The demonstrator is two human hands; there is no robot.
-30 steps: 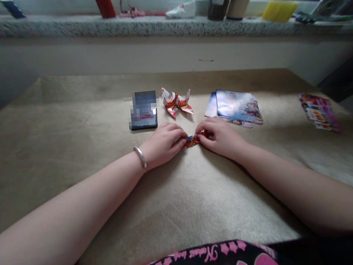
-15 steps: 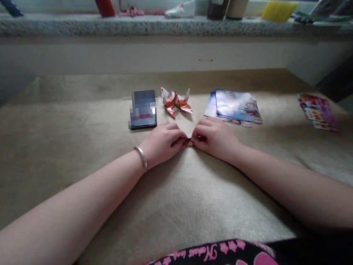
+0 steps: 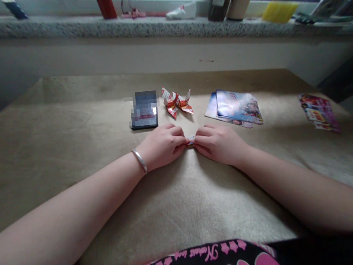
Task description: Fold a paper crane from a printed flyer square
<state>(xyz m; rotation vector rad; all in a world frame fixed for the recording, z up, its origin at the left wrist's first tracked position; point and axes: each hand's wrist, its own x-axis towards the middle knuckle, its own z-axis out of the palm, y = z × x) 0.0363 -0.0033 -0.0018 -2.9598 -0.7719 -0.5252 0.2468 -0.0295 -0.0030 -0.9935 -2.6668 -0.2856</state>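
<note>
My left hand (image 3: 162, 145) and my right hand (image 3: 216, 142) meet fingertip to fingertip on the beige table (image 3: 70, 130). Both pinch a small folded piece of red printed paper (image 3: 190, 141), of which only a sliver shows between the fingers. A silver bangle (image 3: 139, 160) sits on my left wrist. Just beyond the hands lies a finished folded red-and-white paper figure (image 3: 176, 101).
A dark phone (image 3: 144, 109) lies left of the paper figure. A small stack of blue printed sheets (image 3: 235, 107) lies to the right, and a pink printed sheet (image 3: 318, 112) near the right edge. The granite windowsill (image 3: 153, 24) behind holds a red cup, bottles and a yellow item.
My hands have closed in on each other. The red paper, plainly visible between them a second ago, is now almost wholly covered by the fingers.
</note>
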